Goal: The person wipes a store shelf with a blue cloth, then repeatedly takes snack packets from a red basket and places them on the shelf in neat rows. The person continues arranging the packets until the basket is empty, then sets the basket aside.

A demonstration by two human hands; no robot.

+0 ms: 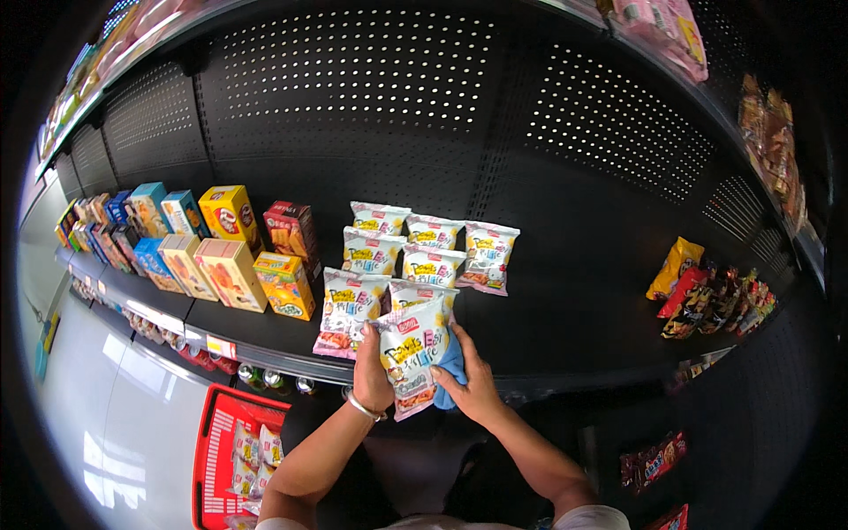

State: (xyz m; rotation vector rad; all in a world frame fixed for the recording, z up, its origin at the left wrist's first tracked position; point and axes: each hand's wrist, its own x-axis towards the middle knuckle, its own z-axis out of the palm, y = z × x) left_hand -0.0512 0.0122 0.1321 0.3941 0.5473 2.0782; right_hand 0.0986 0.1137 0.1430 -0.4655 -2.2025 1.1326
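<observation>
A white and pink snack bag (pixel 414 351) is held upright between both hands, in front of the shelf edge. My left hand (pixel 372 377) grips its left side and wears a bangle at the wrist. On the right side, my right hand (pixel 474 381) holds the bag together with a blue cloth (pixel 452 368), which is pressed against the bag. Just behind stand several matching bags in short rows on the black shelf (pixel 563 318). The front left bag (pixel 344 308) is close to my left fingers, and another bag (pixel 490 255) stands at the back right.
Boxed snacks (pixel 228 271) line the shelf to the left. Colourful bags (pixel 709 295) stand at its far right. A red shopping basket (pixel 207 457) with more white bags sits low on the left. Drink cans (pixel 271 377) show below. An upper shelf edge (pixel 218 23) curves overhead.
</observation>
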